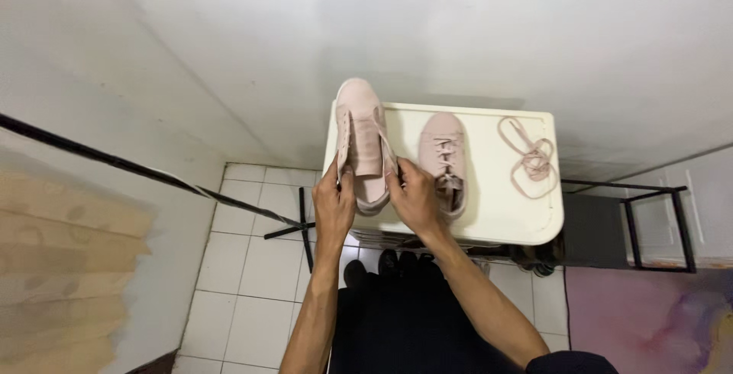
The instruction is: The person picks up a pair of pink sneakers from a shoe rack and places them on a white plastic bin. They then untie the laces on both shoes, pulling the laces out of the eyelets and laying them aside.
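A small cream table [527, 225] stands against a white wall over a white tiled floor [237, 282]. The left hand [334, 204] and right hand [416, 197] are both closed on the sides of a pale pink sneaker [362, 141], tilted up off the table's left end — its mate [444, 158] lies just beside it, and a loose pink lace [529, 157] lies further right.

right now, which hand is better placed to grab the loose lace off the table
Right. The right hand is on the side of the held shoe facing the loose lace; only the second shoe lies between. The left hand would have to cross over.
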